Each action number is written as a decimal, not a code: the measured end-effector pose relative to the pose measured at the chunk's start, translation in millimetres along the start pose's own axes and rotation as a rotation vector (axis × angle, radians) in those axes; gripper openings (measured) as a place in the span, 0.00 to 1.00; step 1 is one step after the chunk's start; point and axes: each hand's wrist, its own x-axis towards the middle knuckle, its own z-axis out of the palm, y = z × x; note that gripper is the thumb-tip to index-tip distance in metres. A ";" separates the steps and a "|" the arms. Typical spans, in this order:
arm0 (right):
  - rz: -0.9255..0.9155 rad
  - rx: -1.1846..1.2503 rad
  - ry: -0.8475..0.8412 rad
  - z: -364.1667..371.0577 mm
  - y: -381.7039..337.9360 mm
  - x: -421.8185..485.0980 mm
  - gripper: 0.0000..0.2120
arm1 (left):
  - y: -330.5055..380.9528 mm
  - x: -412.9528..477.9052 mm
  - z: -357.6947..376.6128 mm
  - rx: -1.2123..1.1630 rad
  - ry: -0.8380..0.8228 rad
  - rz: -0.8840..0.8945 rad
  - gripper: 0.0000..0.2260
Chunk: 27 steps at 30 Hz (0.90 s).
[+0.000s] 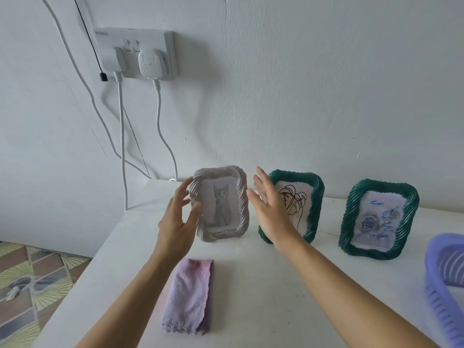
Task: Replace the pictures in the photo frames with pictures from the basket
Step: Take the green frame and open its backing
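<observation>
Three photo frames stand upright in a row by the wall. The white frame [221,204] shows a grey kitten picture. A green frame [305,204] beside it holds a line drawing, partly hidden by my right hand. A second green frame [378,219] on the right holds a rose picture with blue scribbles. My left hand [177,219] is spread at the white frame's left edge, fingers straight, thumb near the rim. My right hand [270,209] is spread just right of that frame, apart from it. The purple basket [442,285] shows at the right edge; its contents are hidden.
A folded pink cloth [190,295] lies on the white table [251,285] in front of the white frame. A wall socket [135,54] with two plugs and hanging cables sits up left. The table's left edge drops to a patterned floor [32,285].
</observation>
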 end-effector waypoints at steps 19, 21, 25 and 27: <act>-0.158 -0.379 0.424 -119.3 36.2 -52.1 0.16 | 54.5 -22.4 125.6 -0.108 -0.189 -0.015 0.17; -0.105 -0.361 0.388 -119.4 42.4 -48.4 0.18 | 52.2 -21.6 134.6 -0.123 -0.175 -0.062 0.16; -0.029 -0.313 0.305 -118.0 49.6 -44.0 0.19 | 52.0 -23.5 143.5 -0.208 -0.192 -0.061 0.16; -0.008 -0.276 0.257 -117.6 50.7 -42.8 0.18 | 50.7 -22.5 145.9 -0.239 -0.194 -0.091 0.17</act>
